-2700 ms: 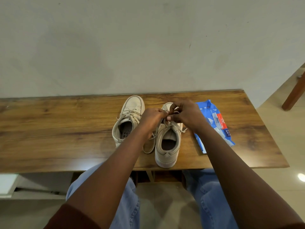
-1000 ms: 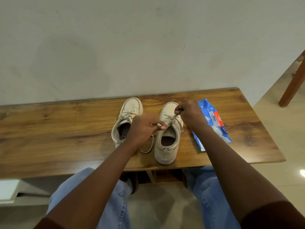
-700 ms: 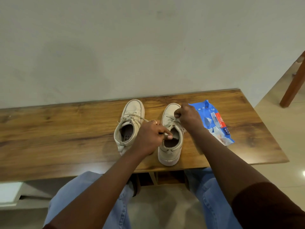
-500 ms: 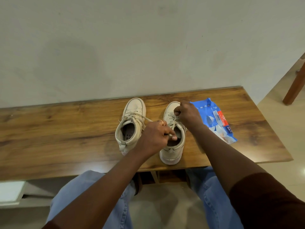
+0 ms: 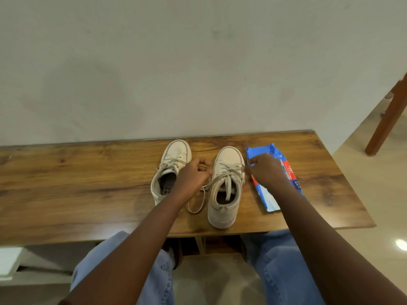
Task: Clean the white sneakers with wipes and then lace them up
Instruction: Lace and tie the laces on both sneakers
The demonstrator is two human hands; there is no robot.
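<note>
Two white sneakers stand side by side on the wooden table [image 5: 88,183], toes toward the wall. The left sneaker [image 5: 174,159] has its laces crossed. The right sneaker [image 5: 226,164] is laced too, and its lace ends run out to both sides. My left hand [image 5: 191,177] pinches one lace end in the gap between the shoes, with a slack loop [image 5: 196,205] hanging below it. My right hand [image 5: 266,170] is just right of that shoe, over the blue wipes pack [image 5: 262,150], fingers curled and apparently pinching the other lace end.
The table's back edge meets a plain wall. Its right end stops near a brown furniture leg [image 5: 387,119] on the tiled floor. My knees in blue jeans [image 5: 279,260] are under the near edge.
Both hands have drawn apart from above the right sneaker's tongue. The left went into the gap between the shoes, the right out over the wipes pack, pulling the lace ends sideways.
</note>
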